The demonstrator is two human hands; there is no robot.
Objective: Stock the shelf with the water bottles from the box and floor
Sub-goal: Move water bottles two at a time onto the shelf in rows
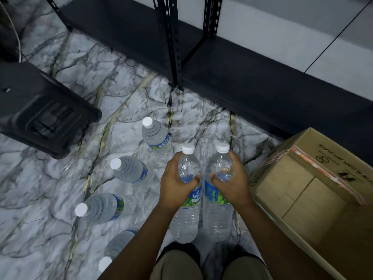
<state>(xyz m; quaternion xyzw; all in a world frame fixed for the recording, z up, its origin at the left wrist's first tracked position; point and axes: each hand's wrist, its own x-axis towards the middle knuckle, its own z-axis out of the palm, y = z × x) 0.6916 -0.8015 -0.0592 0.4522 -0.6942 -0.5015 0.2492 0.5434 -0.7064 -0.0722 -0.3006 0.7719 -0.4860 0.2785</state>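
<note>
Above the marbled floor point(50, 178), between the cardboard box point(306, 190) and a row of standing bottles, we are holding two full water bottles upright. Our left hand point(177, 182) is wrapping its fingers point(194, 178) around the left bottle point(187, 195) at the shoulder; our right hand point(232, 182) is curling around the right bottle point(218, 199) likewise. Thin, smooth walls will probably flex and slip, so we are judging the ribbed shoulder the firmest hold. Ahead, the bottom shelf point(232, 77) is waiting.
</note>
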